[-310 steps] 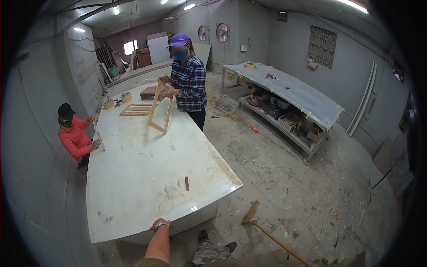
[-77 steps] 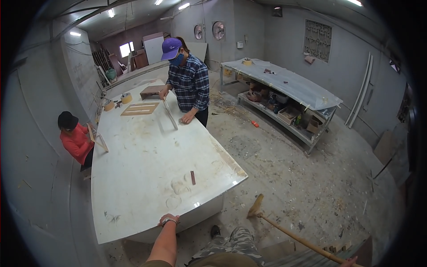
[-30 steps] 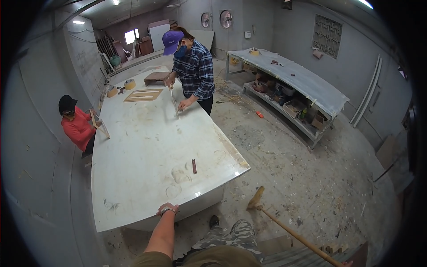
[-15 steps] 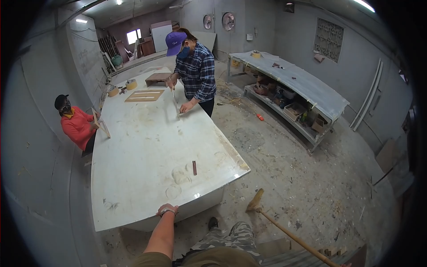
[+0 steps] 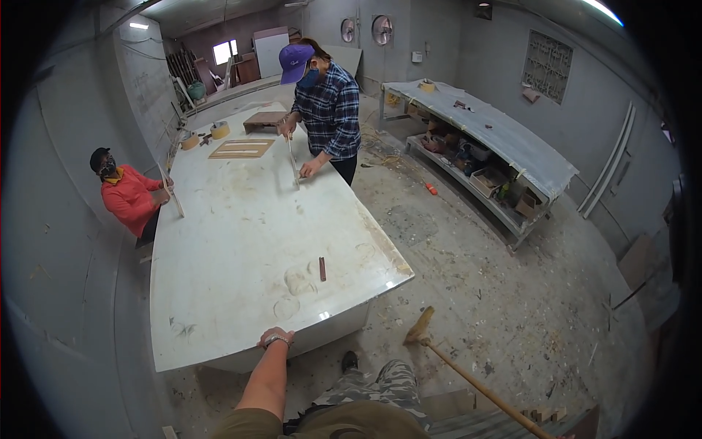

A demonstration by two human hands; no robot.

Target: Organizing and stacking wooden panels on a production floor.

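My left hand (image 5: 276,336), with a watch on its wrist, rests on the near edge of a large white-topped table (image 5: 219,271). Its fingers lie along the edge and hold nothing loose. A long-handled broom (image 5: 479,386) slants from the floor up to the lower right, its tan bristle head (image 5: 420,327) touching the concrete. Only a sliver of my right hand shows at the bottom edge, around the upper part of the broom's handle. Beyond my left hand a small dark red strip (image 5: 322,269) lies on the tabletop.
A person in a plaid shirt (image 5: 329,110) and one in a red top (image 5: 131,196) handle wooden pieces at the table. Tape rolls (image 5: 220,130) and a slotted wooden panel (image 5: 241,149) lie farther back. A covered workbench (image 5: 490,132) stands right; an orange object (image 5: 431,189) is on the floor.
The view has shifted slightly. The person in red has turned the wooden frame more edge-on. My left hand stays at the table edge and the broom head stays in about the same place.
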